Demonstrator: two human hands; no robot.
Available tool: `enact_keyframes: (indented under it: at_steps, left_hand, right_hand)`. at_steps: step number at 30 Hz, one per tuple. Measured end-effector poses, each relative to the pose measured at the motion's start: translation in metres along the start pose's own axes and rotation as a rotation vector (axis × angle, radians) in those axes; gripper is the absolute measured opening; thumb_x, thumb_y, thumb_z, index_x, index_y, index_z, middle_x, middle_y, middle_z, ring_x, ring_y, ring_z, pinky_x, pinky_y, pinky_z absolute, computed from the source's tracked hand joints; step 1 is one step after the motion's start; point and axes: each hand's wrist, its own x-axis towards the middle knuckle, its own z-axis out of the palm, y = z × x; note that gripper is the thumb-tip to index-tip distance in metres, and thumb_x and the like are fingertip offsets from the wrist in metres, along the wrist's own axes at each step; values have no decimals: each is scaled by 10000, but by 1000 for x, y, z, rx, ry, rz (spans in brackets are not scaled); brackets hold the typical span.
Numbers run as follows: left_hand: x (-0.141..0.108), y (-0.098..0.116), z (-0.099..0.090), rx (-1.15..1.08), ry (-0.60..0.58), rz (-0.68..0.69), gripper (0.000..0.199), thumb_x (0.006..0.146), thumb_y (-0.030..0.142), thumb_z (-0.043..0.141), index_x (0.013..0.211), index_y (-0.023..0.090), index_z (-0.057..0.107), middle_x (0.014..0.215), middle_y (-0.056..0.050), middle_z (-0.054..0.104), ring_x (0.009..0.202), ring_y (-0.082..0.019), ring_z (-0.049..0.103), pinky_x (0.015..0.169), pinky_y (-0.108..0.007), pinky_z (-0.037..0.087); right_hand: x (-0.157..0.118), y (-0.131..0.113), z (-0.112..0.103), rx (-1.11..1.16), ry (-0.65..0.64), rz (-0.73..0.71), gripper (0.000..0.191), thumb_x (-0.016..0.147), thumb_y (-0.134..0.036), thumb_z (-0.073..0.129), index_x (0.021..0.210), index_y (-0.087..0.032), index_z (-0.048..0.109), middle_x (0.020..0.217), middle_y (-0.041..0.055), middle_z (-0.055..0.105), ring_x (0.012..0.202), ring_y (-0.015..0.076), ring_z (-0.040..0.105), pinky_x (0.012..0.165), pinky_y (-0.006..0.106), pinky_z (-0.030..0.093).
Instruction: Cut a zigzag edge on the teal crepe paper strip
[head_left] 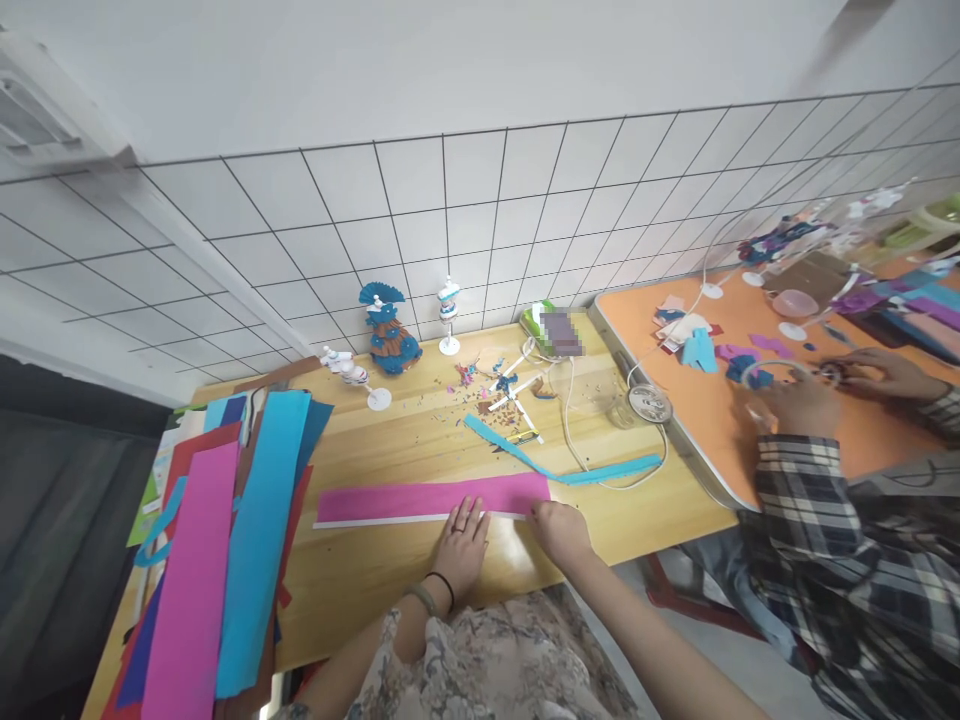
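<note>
A long pink crepe-paper strip [420, 499] lies flat in front of me, with a narrow white band [375, 520] along its near edge. My left hand [461, 545] rests on this near edge right of the middle, fingers stretched out and pressing down. At the strip's right end my right hand [561, 530] is closed, fingertips at the near corner; what is between them is hidden. Just beyond, a narrow blue paper strip [525, 461] lies bent across the wooden table [360, 590].
Stacked coloured paper [191, 570] covers the left side. Behind stand a doll figure in a blue-brown paper dress [390, 335] and white stands [448, 315]. Paper scraps, a box cutter [523, 436], a cable and a round tape roll [649, 403] lie right. A co-worker's hands [806, 400] work at the orange table.
</note>
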Motion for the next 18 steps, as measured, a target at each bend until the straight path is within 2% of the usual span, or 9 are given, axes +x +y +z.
enact_keyframes:
  at_steps: [18]
  left_hand:
    - [-1,1,4,29,-3,3,477,849,239,352,1322,181,333,1421,-89,279,1330,-258,145,1053,-451,209]
  right_hand:
    - [1,27,5,8,30,93,243,883,-309,489,1046,-142,557,988,53,610,820,165,606,722,362,503]
